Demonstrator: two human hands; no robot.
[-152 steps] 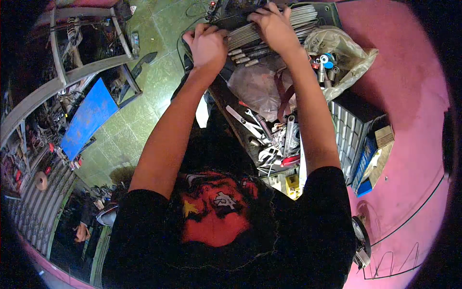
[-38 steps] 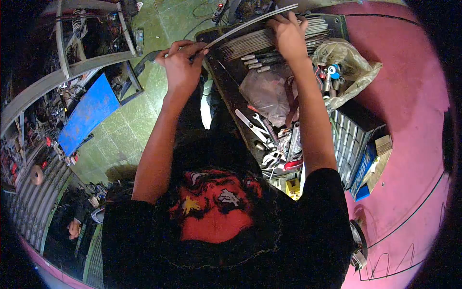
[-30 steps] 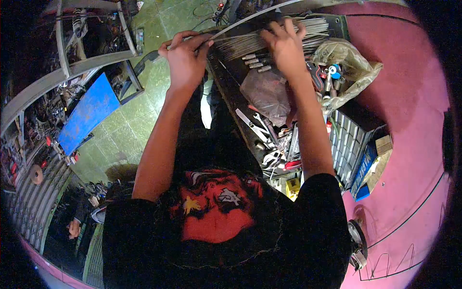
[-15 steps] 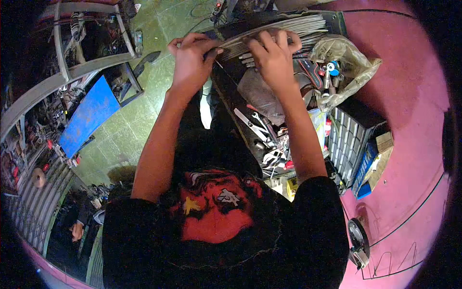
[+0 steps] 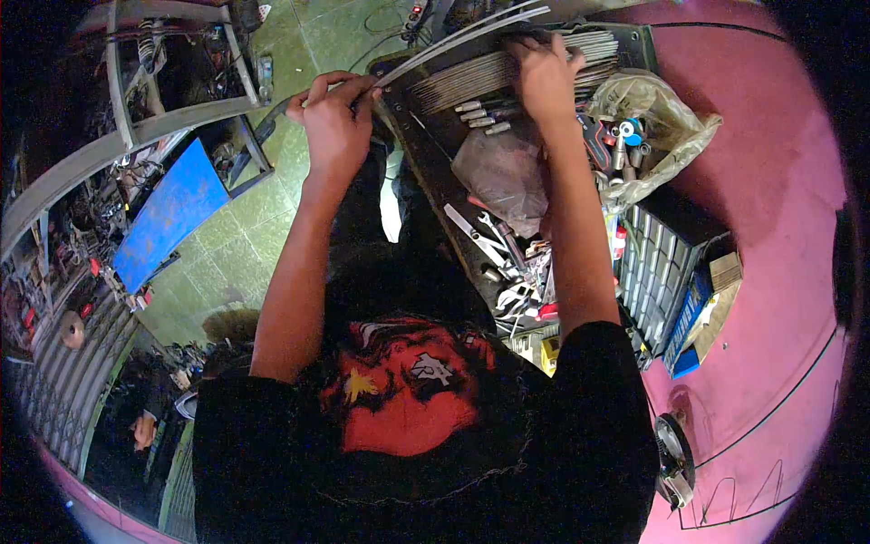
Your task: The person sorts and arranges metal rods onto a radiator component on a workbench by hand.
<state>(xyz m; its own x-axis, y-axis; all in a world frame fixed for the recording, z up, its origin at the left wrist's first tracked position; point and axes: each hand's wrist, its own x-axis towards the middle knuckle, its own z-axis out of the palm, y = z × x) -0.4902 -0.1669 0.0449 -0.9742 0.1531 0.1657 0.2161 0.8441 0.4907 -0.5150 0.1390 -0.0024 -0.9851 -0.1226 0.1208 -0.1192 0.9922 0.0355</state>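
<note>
A few long thin light-grey rods slant up and to the right from my left hand, whose fingers are closed round their lower end. They stand apart from a bundle of similar rods lying on the dark bench top. My right hand is over the right part of that bundle, fingers curled down; what its fingertips grip, if anything, is hidden. Several short metal pieces lie just below the bundle, beside a crumpled plastic bag.
Right of my right forearm is an open plastic bag with sockets inside. Wrenches and other tools lie below. A grey drawer cabinet stands on the right. A blue panel and metal frame are at left.
My left hand has moved left and slightly down, with a few rods now lifted clear of the bundle. My right hand has shifted right, uncovering more of the bundle and the short metal pieces.
</note>
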